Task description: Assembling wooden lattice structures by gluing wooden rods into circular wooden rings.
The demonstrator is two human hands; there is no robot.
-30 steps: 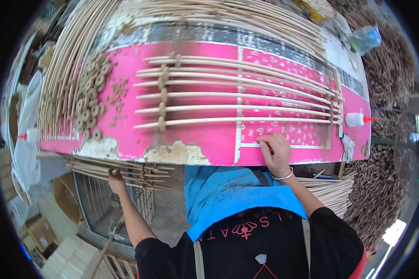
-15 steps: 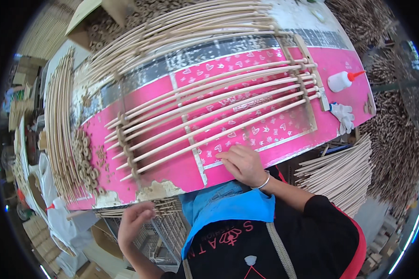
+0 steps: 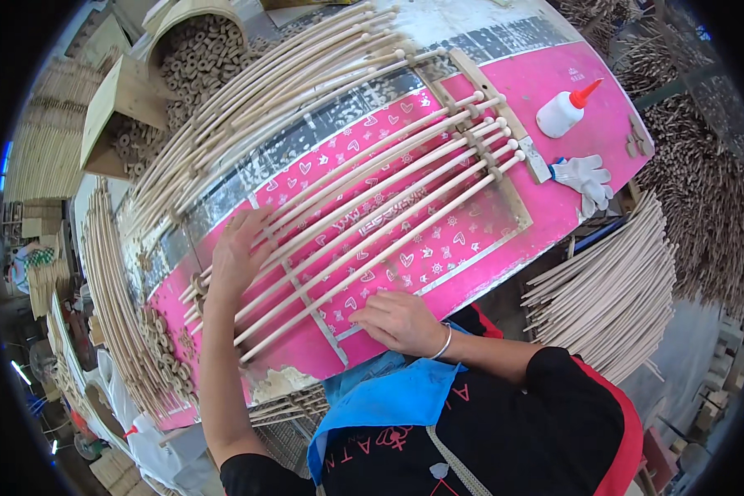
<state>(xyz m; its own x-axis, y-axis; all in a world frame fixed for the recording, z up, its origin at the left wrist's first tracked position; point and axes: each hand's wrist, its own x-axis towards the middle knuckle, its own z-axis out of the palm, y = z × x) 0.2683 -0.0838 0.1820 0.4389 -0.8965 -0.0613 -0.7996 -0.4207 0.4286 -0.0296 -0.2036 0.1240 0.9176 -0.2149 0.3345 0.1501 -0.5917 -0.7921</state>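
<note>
We are pressing our left hand (image 3: 238,250), fingers spread flat, on the wooden rods (image 3: 372,217) lying in a row (side by side) across the pink tabletop (image 3: 488,227). Our right hand (image 3: 398,321), fingers loosely curled and holding nothing, is resting beside the nearest rod.

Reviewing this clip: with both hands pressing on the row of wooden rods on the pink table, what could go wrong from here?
The left hand lies flat across several rods; a sideways push could probably spoil their even spacing. The right hand rests at the near edge, where the nearest rod might roll off. The glue bottle stands close to the rod ends and could tip.
</note>
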